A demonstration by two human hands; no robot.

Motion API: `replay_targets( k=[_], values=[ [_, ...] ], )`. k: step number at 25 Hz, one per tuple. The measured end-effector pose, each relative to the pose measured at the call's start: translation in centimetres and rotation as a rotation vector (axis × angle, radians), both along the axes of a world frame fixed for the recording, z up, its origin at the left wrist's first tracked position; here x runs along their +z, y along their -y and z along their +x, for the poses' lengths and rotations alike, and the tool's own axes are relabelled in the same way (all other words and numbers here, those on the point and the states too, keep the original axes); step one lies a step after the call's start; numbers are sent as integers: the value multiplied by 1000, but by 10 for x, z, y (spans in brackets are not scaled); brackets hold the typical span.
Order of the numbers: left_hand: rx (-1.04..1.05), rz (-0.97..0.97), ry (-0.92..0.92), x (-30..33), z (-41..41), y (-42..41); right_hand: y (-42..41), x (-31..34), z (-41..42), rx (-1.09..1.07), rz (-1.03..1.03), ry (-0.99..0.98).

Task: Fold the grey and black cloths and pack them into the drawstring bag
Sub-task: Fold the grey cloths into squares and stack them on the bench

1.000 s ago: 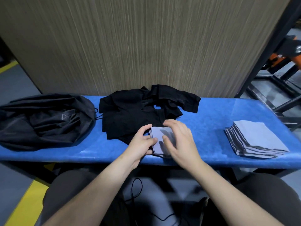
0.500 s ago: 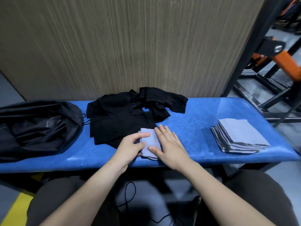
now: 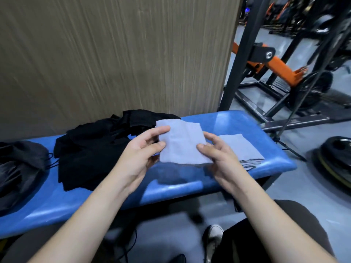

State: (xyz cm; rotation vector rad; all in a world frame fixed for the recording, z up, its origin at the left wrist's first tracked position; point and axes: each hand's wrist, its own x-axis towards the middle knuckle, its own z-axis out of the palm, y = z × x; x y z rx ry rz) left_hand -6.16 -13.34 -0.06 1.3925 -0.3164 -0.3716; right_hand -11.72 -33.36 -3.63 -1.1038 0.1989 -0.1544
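A folded grey cloth (image 3: 181, 142) is lifted above the blue bench (image 3: 167, 186). My left hand (image 3: 141, 149) pinches its left edge and my right hand (image 3: 218, 151) pinches its right edge. Behind my right hand a stack of folded grey cloths (image 3: 242, 149) lies on the bench's right end. A heap of black cloths (image 3: 95, 147) sits at the bench's middle left. The black drawstring bag (image 3: 19, 169) lies slack at the far left, partly cut off by the frame.
A wood-grain panel (image 3: 114, 54) stands right behind the bench. To the right are a black and orange gym frame (image 3: 266, 59) and a weight plate (image 3: 336, 162) on the floor. A cable (image 3: 131, 243) and my shoe (image 3: 212, 236) are under the bench.
The grey cloth lay on the bench under both hands; now both hands have lifted it and moved it right, toward the grey stack. The view has swung to the right.
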Motion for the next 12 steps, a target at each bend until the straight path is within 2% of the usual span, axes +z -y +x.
replay_targets(
  k=[2, 6, 10, 12],
  values=[
    [-1, 18, 30, 2, 0, 31, 32, 9, -7, -177, -96, 32],
    [-30, 154, 119, -10, -2, 103, 90, 2, -19, -491, -436, -15],
    [-30, 363, 184, -31, 3, 150, 117, -21, -19, -619, -721, -168],
    [-37, 441, 212, -39, 4, 161, 128, -29, -16, -629, -784, -251]
  ],
)
